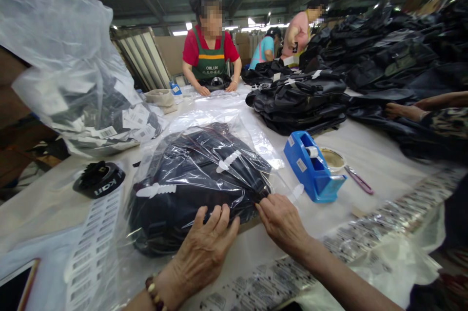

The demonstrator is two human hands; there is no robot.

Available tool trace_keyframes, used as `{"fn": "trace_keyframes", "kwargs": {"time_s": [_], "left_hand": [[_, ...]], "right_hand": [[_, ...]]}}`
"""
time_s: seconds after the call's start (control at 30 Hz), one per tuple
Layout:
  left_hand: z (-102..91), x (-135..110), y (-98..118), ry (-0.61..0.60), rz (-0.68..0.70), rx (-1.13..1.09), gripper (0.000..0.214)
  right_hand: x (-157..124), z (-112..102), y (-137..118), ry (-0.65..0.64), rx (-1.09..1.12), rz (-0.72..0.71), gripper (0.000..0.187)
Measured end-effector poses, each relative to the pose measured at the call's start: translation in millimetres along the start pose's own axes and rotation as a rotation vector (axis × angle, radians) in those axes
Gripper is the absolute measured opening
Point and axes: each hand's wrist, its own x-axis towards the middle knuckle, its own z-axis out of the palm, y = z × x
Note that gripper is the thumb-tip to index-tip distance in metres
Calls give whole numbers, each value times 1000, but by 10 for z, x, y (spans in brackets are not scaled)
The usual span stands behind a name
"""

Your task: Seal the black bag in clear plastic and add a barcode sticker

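Note:
A black bag [164,218], likely a backpack, lies on the table inside a clear plastic bag [248,165]. White paper-like tags [155,190] show through the film on its top. My left hand [206,247] rests on the near side of the wrapped bag with its fingers spread. At the near right corner, my right hand [283,223] has its thumb and fingers pinched on the plastic film. The fingertips' far side is hidden.
A blue tape dispenser [310,167] stands right, beside a tape roll [332,159] and a pink cutter [360,180]. At left are a black strap roll [98,179], a barcode label sheet [95,247] and a phone [16,284]. Black bags [300,101] are piled behind; co-workers [212,52] stand across.

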Motion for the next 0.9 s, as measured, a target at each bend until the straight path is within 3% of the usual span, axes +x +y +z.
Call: {"fn": "trace_keyframes", "kwargs": {"time_s": [0.17,0.27,0.5,0.7,0.9], "left_hand": [[129,160,-43,187,77,-68,22],[173,284,-96,234,93,-109,19],[135,336,-194,206,102,-160,28],[245,280,-208,168,38,-238,27],[305,246,-211,165,27,-251,27]], "right_hand": [[17,-17,28,-24,17,0,28],[23,-22,36,-41,21,-5,27],[56,-65,142,-65,37,-50,26],[56,-334,447,-183,177,-202,15],[26,-341,567,-219,235,-117,23]]}}
